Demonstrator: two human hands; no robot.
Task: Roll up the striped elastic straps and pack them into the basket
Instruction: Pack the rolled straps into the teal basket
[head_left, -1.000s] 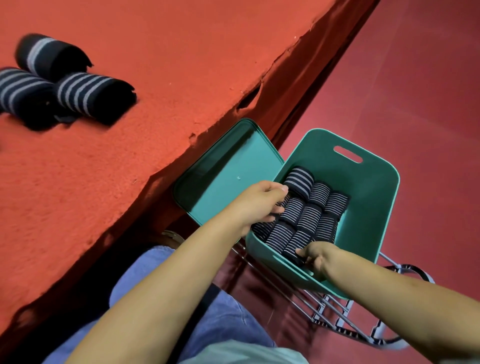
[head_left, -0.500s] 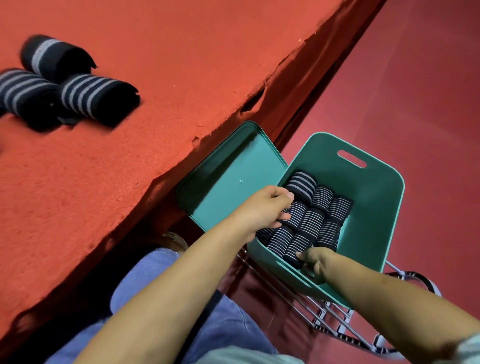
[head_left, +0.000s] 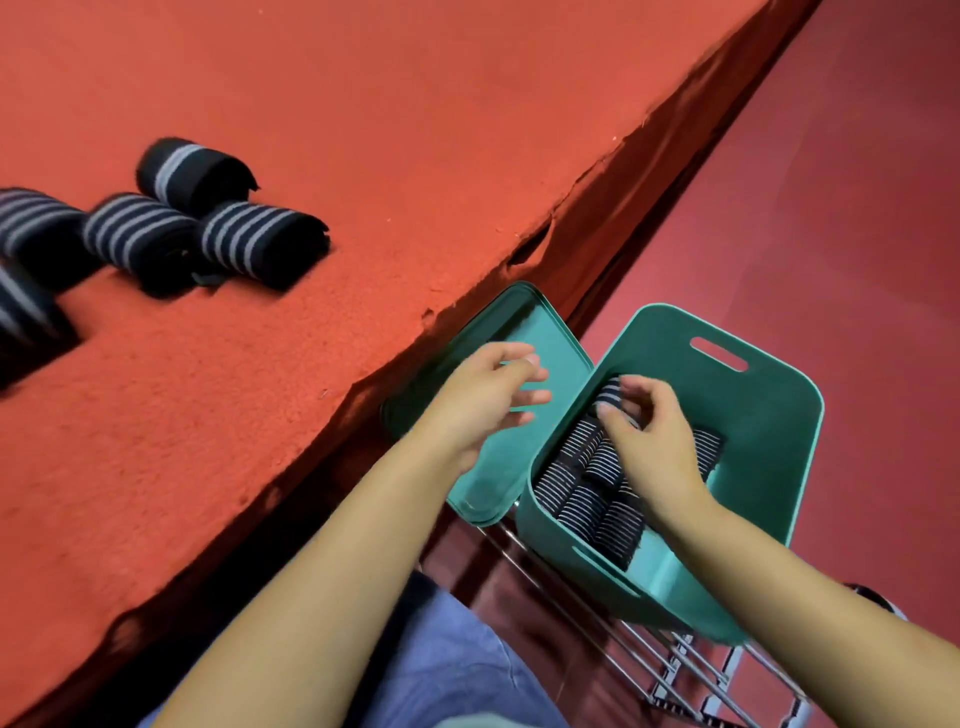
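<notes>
Head view: basket (head_left: 769, 415) mostly packed with rolls (head_left: 587, 499). Right hand (head_left: 649, 441) pinched one roll (head_left: 610, 393), left hand (head_left: 483, 400) hung spread. Four-odd straps (head_left: 254, 241) remained on surface (head_left: 415, 156).

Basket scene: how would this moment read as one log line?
left hand: open, beside basket | right hand: fingers on top rolled strap inside | rolled straps on table: unpacked
</notes>
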